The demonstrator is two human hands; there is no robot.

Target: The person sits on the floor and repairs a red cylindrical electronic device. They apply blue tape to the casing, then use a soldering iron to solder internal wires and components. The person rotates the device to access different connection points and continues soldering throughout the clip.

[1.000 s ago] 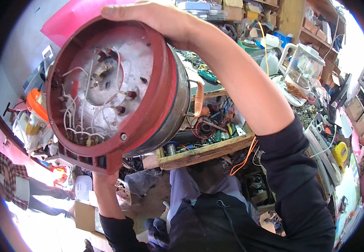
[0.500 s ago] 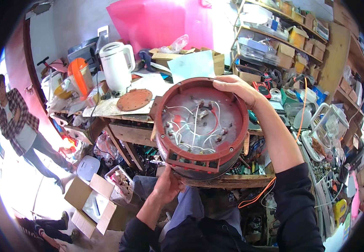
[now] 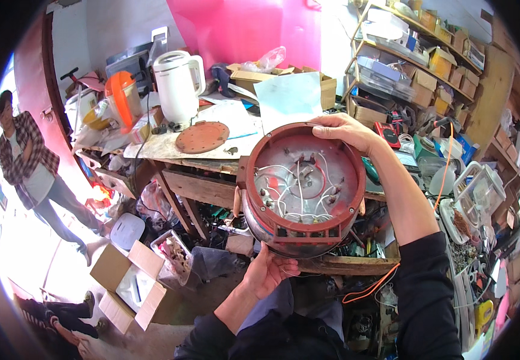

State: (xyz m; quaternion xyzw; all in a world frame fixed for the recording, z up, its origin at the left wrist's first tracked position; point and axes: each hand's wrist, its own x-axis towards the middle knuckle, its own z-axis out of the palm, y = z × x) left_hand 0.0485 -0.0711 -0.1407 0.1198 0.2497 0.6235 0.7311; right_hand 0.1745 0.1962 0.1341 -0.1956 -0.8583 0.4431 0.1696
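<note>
A round metal electric pot (image 3: 252, 217) is turned up so its underside faces me, with a reddish-brown base ring (image 3: 260, 150) around a bare metal bottom. White wires (image 3: 300, 186) loop across that bottom between terminals near the wall of the ring. My right hand (image 3: 344, 131) grips the far right rim, thumb on top, its other fingers partly hidden behind. Below the near side, my left hand (image 3: 264, 275) is open, its thumb up by the pot's edge and its fingers stretched to the right. A thin pale strand shows by those fingertips.
A round brown perforated cover (image 3: 202, 137) lies on the cluttered wooden bench (image 3: 182, 155), near a white jug appliance (image 3: 176, 90). Crammed shelves (image 3: 416, 60) stand at right. An opened carton (image 3: 111, 282) sits on the floor at left. A person (image 3: 29, 153) stands beyond it, arms folded.
My left hand has slid from under the pot's near edge, and its fingers now show stretched out. The right hand keeps its grip. The whole view has shifted slightly.
</note>
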